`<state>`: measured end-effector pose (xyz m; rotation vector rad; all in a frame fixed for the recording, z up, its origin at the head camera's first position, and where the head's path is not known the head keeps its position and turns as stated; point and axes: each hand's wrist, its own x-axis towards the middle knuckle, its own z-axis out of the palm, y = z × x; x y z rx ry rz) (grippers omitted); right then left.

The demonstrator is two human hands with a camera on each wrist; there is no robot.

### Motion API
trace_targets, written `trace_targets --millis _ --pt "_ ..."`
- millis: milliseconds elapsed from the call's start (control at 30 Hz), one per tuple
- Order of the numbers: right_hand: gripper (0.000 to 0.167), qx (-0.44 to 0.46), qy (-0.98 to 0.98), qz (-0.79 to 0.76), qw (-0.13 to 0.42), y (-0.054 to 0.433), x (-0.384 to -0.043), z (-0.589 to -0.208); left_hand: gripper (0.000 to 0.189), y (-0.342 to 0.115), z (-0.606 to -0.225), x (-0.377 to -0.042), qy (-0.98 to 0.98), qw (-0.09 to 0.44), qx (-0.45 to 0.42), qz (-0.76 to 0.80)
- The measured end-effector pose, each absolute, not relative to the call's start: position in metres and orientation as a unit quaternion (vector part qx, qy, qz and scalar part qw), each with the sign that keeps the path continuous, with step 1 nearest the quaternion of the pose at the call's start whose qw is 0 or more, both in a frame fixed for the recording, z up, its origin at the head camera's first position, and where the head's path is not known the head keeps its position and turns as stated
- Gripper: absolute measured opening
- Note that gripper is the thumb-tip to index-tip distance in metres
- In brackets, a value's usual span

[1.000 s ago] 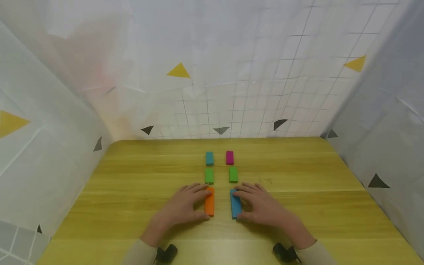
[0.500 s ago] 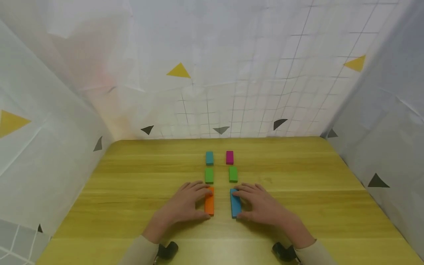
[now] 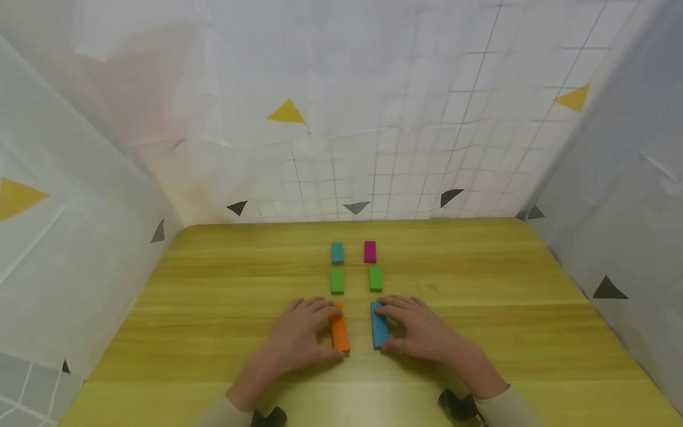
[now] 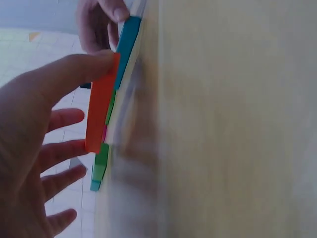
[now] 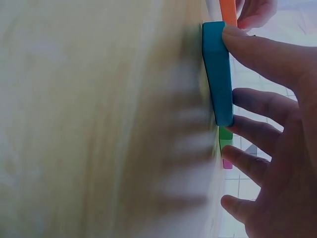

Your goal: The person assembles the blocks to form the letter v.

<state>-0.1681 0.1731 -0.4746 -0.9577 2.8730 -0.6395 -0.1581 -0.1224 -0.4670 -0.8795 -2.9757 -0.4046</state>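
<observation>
My left hand [image 3: 300, 338] pinches a long orange block [image 3: 340, 332] by its two ends, thumb at the near end and a finger at the far end. In the left wrist view the orange block [image 4: 102, 104] looks slightly raised from the tabletop. Opposite it, my right hand [image 3: 424, 332] holds a long blue block [image 3: 379, 327] the same way, thumb near and fingertip far. Seen from the right wrist, this blue block [image 5: 218, 74] lies flat against or very near the table. The outer fingers of both hands are spread loosely.
Beyond the hands stand two green blocks, a left one [image 3: 337, 281] and a right one [image 3: 376, 279]. Farther back are a teal block [image 3: 337, 253] and a magenta block [image 3: 370, 252]. White sheets [image 3: 256, 166] wall the wooden table [image 3: 213, 284] at the back and sides.
The orange block has shifted slightly toward me and turned, its near end swinging right, with my left hand on it. My right hand and the blue block stay about where they were.
</observation>
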Motion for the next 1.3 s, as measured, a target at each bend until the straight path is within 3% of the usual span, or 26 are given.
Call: trace_targets --millis 267,800,1300 --pt "0.069 -0.307 0.926 -0.217 0.024 0.174 -0.168 -0.476 0.073 -0.112 -0.466 -0.145 -0.956 0.027 -0.272 -0.108" --pt "0.068 -0.304 0.928 -0.214 0.023 0.173 -0.168 -0.475 0.057 -0.103 -0.468 -0.134 -0.953 -0.014 -0.264 -0.147" --pt "0.073 -0.295 0.933 -0.198 0.057 0.171 -0.17 -0.466 0.059 -0.105 -0.456 -0.139 -0.952 -0.065 -0.27 -0.132"
